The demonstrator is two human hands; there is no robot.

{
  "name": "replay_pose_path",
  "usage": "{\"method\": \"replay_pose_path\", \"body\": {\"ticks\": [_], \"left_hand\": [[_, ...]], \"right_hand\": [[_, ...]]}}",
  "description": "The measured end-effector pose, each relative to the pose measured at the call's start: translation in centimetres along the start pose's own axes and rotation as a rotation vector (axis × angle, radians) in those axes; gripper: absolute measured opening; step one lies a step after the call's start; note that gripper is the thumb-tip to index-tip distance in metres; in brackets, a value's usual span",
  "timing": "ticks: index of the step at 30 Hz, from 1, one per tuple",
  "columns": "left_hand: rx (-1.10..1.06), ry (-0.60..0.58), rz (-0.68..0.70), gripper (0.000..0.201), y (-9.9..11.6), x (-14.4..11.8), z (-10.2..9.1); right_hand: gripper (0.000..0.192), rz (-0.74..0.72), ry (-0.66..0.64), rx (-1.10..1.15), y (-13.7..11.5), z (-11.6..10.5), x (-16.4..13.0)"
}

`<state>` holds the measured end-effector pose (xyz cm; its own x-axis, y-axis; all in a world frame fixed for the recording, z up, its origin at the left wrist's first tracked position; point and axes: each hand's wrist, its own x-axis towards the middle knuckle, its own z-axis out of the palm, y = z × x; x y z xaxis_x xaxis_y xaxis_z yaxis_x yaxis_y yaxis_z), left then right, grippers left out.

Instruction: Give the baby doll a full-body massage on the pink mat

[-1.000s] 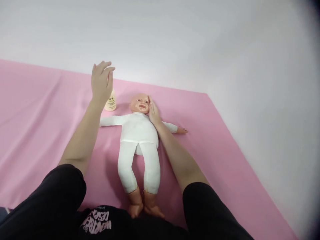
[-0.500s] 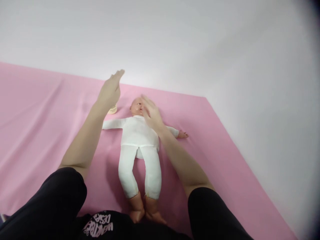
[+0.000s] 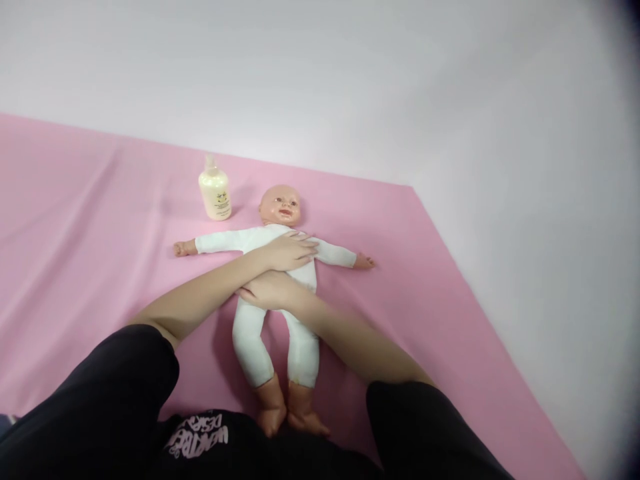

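A baby doll (image 3: 306,275) in a white suit lies on its back, head away from me, arms spread and feet toward me. My left hand (image 3: 293,251) rests across its upper chest, fingers stretched toward the doll's arm on the right. Lower down, my right hand (image 3: 270,291) lies flat over the belly, fingers pointing left and partly under my left forearm. The forearms cross over the doll's body. Neither hand grasps anything.
A pale yellow pump bottle (image 3: 216,197) stands left of the doll's head. Beneath everything spreads a pink cloth (image 3: 420,293), wrinkled at the left. Beyond its far and right edges is a plain white surface (image 3: 350,87).
Both hands came down from beside the doll's head onto its torso and crossed over. The bottle, mostly covered by my left hand before, now shows fully.
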<state>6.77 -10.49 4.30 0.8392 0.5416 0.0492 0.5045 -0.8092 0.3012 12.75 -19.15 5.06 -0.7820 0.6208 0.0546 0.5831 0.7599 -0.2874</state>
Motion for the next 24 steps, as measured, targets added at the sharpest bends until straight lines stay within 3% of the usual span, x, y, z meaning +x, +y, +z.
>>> {"method": "replay_pose_path", "body": {"ticks": [3, 10, 15, 24], "left_hand": [[-0.025, 0.056, -0.019, 0.047, -1.0, 0.0, 0.0], [-0.008, 0.157, -0.133, 0.046, -1.8, 0.0, 0.0], [-0.005, 0.176, -0.133, 0.047, -2.1, 0.0, -0.1], [0.024, 0.206, -0.267, 0.054, -2.0, -2.0, 0.6]], "right_hand": [[0.039, -0.042, -0.038, -0.015, 0.1, -0.1, 0.1], [0.035, -0.041, 0.035, -0.067, 0.2, 0.6, 0.0], [0.033, -0.011, 0.074, -0.066, 0.0, 0.5, -0.5], [0.040, 0.003, 0.209, 0.083, 0.8, 1.7, -2.9]]}}
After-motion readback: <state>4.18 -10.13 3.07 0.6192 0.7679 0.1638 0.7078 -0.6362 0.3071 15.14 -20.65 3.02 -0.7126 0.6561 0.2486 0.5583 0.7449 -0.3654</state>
